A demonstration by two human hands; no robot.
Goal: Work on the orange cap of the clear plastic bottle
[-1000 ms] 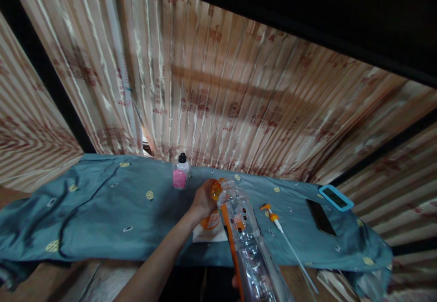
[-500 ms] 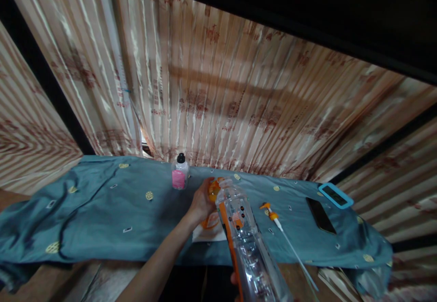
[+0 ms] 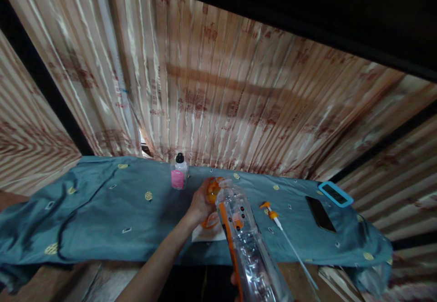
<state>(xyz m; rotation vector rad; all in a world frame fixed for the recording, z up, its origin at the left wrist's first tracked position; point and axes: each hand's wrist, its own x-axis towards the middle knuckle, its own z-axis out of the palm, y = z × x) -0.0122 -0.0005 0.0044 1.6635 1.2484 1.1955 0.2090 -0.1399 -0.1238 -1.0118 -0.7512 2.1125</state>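
My left hand (image 3: 200, 204) is wrapped round an orange see-through container (image 3: 213, 190), whose exact kind I cannot make out. In my right hand (image 3: 234, 280) is a large clear plastic bottle (image 3: 251, 243) with an orange label. That bottle is tilted, its mouth end up against the orange container; only a few fingertips show at its lower left side. Below my left hand lies a white sheet (image 3: 209, 234) with an orange patch on it. To the right of the bottle, an orange pump head (image 3: 272, 214) with a long pale tube lies on the cloth.
A small clear bottle with a pink label and black cap (image 3: 179, 172) stands at the back of the blue-green cloth (image 3: 102, 206). On the right lie a dark phone (image 3: 321, 214) and a blue-framed device (image 3: 336, 194). A pleated curtain (image 3: 218, 93) hangs behind.
Both hands keep their hold, and the big bottle stays tilted against the orange container. The orange container has shifted very slightly left; the view itself has moved a little.
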